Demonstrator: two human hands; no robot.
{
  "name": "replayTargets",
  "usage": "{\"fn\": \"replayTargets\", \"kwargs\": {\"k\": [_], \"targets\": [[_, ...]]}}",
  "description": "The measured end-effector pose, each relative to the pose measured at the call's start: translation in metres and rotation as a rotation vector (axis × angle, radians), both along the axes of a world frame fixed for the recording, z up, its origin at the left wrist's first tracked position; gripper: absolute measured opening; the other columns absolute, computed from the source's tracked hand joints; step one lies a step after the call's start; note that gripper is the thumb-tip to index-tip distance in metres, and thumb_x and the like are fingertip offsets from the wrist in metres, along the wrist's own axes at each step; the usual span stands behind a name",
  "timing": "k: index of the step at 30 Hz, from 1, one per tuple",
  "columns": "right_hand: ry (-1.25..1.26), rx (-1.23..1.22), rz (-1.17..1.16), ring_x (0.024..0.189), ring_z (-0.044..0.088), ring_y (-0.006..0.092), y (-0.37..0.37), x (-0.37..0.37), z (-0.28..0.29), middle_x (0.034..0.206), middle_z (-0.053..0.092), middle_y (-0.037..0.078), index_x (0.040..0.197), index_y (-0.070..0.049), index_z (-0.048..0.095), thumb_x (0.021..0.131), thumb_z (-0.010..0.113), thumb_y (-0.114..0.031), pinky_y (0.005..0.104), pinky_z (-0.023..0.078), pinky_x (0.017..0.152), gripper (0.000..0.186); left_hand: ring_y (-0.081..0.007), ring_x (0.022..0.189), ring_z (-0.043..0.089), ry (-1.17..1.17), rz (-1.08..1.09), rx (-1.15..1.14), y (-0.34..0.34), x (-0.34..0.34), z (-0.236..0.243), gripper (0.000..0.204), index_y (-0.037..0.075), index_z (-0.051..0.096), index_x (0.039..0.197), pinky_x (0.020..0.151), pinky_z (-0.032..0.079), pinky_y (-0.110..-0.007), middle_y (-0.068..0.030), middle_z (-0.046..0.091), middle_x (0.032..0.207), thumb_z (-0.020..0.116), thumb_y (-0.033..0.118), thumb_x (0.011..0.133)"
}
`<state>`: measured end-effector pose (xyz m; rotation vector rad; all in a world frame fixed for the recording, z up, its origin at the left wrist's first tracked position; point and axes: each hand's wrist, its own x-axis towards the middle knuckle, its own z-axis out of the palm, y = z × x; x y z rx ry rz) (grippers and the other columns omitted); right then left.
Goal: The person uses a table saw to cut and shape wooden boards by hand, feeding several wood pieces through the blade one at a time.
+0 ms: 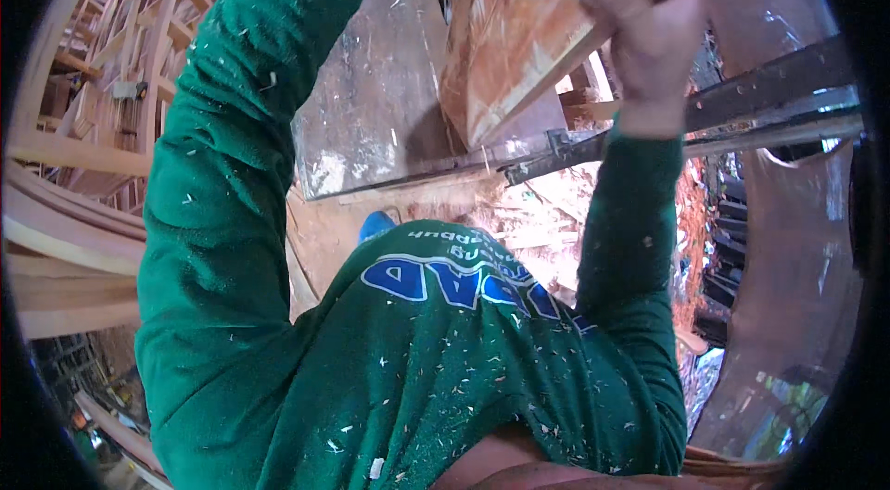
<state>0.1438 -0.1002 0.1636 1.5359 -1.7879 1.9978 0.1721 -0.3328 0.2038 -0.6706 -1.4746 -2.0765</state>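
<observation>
As hand (649,50) grips board edge (542,85), tabletop (366,110) alongside

Upper left: pale wooden frames and slats (167,22), crowded together. Below, long pale boards (79,297) stacked along left edge. Lower left: dark clutter (69,365), too small to tell. Right: reddish-orange shavings (692,244), dark pieces (726,254) just beside, large brown panel (799,258) farther out. Middle: bright floor (549,207), littered with scraps.
</observation>
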Motion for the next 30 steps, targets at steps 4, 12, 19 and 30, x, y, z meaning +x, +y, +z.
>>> {"fn": "replayTargets", "kwargs": {"k": [4,12,19,30], "targets": [[-0.129,-0.203,0.213,0.074,0.062,0.0119,-0.013,0.015,0.036,0.086,0.064,0.003,0.113,0.003,0.061,0.078,0.077,-0.016,0.0272,0.053,0.066,0.042,-0.0227,0.136,0.051,0.01,0.723,-0.373,0.035,0.018,-0.071,0.073,0.001,0.046,0.151,0.114,0.039,-0.04,-0.0145,0.058,0.143,0.07,0.043,0.097],[-0.014,-0.137,0.429,0.068,0.065,0.0125,0.005,-0.03,0.034,0.077,0.065,0.004,0.098,0.002,0.065,0.077,0.069,-0.011,0.0291,0.057,0.063,0.025,-0.0403,0.152,0.031,-0.587,1.269,-0.562,0.194,0.045,-0.286,0.145,-0.007,0.013,0.161,0.124,0.028,-0.044,-0.0294,0.025,0.165,0.097,0.052,0.058],[0.356,0.198,0.344,0.076,0.069,0.0197,0.007,-0.037,0.032,0.088,0.067,0.012,0.1,0.008,0.062,0.076,0.071,-0.014,0.0322,0.059,0.059,0.035,-0.035,0.131,0.059,-0.5,1.284,-0.376,0.155,0.02,-0.328,0.12,-0.003,0.016,0.162,0.109,0.048,-0.04,-0.0273,0.048,0.151,0.088,0.024,0.07],[0.082,-0.178,0.006,0.089,0.073,0.0374,-0.116,-0.107,0.015,0.104,0.07,0.032,0.111,0.018,0.056,0.073,0.074,-0.013,0.0409,0.06,0.08,0.053,-0.0328,0.126,0.058,-0.453,1.097,-0.241,0.054,-0.056,-0.36,0.109,-0.007,0.03,0.155,0.109,0.045,-0.042,-0.025,0.056,0.14,0.09,0.029,0.072]]}}
